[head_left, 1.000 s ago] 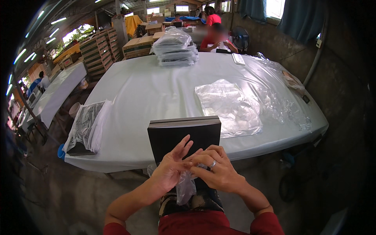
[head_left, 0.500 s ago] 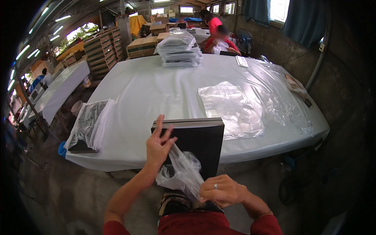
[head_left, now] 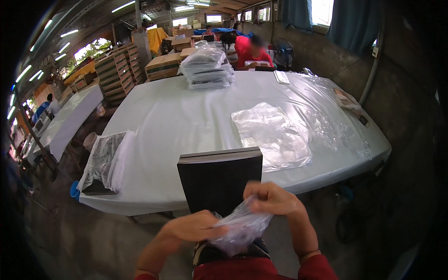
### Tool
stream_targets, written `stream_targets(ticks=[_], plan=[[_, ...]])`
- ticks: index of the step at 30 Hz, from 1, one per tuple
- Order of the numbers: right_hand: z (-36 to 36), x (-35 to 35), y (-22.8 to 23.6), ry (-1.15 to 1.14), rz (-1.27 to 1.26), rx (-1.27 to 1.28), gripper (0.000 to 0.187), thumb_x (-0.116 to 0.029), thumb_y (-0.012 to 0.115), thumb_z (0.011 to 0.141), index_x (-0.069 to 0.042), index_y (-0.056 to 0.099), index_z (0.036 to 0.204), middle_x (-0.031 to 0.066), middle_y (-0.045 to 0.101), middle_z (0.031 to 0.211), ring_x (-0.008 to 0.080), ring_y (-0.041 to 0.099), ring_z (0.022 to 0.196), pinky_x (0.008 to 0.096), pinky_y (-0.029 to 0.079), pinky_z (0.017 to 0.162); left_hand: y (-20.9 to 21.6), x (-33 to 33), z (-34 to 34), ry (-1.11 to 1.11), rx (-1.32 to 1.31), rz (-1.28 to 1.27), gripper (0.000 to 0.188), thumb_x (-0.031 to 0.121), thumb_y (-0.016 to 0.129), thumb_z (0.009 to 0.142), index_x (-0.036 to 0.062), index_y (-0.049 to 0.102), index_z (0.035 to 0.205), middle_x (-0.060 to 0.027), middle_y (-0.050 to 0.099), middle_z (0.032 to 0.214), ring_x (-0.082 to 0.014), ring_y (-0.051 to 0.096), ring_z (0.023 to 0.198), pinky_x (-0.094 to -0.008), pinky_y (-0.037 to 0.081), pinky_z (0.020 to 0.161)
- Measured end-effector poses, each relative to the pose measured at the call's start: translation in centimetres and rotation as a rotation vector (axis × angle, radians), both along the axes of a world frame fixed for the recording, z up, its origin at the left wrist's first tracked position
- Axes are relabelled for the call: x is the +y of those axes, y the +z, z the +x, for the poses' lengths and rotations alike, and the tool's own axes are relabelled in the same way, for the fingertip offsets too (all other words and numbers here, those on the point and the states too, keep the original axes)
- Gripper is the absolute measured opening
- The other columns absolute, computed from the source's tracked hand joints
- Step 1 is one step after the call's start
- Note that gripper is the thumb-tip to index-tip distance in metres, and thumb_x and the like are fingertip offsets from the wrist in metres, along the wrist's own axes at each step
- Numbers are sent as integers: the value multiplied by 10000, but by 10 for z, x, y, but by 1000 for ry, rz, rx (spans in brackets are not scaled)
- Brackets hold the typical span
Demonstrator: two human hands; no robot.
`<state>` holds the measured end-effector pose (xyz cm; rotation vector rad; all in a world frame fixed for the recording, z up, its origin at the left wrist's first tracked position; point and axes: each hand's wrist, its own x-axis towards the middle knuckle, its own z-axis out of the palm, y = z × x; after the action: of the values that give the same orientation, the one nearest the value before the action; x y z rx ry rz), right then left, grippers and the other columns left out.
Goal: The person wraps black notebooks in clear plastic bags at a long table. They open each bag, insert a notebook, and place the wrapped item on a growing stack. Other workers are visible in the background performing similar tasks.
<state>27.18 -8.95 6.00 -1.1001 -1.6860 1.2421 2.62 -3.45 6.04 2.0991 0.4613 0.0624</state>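
Note:
A thick black block, like a stack of boards or a large album with a layered top edge, stands upright against the near table edge in front of me. Below its front face I grip a crumpled clear plastic bag. My left hand is closed on the bag's left part, its fingers slightly blurred. Higher up, my right hand pinches the bag's upper right part, close to the block's lower right side. The bag hides the bottom of the block.
Flat clear plastic bags lie on the white-covered table, right of centre. A bagged black item rests at the left edge. Stacked wrapped items stand at the far side, where people in red work near a fan.
My left hand has come down from the block's upper left and taken hold of the bag. The right hand has risen, lifting the bag's right part. My view has shifted slightly.

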Motion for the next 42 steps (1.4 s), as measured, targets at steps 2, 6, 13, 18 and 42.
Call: stream_targets(ticks=[2,6,13,18,42], plan=[[18,-3,-16,609,-277,229,243,-193,703,807,13,574,822,17,537,662,63,504,571,238,389,478,-18,-5,-33,241,-463,-419,384,391,561,870,18,576,780,-114,583,651,-185,558,584,-333,473,568],[-16,0,-68,572,-432,218,226,-182,640,851,40,613,874,35,592,790,92,539,729,241,428,630,-80,-20,-51,554,-976,-1114,362,384,593,843,25,578,803,-95,580,682,-169,556,615,-319,475,586],[-13,5,-67,78,-438,996,137,-57,619,765,-28,562,885,50,590,948,139,557,862,267,468,804,-103,-17,-54,586,-1019,-1134,325,335,613,827,14,573,865,-103,588,741,-177,568,659,-318,482,610],[14,10,-116,398,-388,1062,192,-176,663,799,-57,566,915,28,570,765,151,577,776,252,464,619,-91,-7,-65,615,-1094,-1030,313,300,627,815,7,569,910,-110,594,784,-183,577,691,-318,487,627],[14,49,-175,796,-221,628,498,-342,619,854,10,512,1189,151,606,1036,202,582,965,354,493,796,-66,19,-30,78,-856,-1399,426,132,695,757,-28,552,1124,-139,622,987,-212,620,843,-316,511,709]])
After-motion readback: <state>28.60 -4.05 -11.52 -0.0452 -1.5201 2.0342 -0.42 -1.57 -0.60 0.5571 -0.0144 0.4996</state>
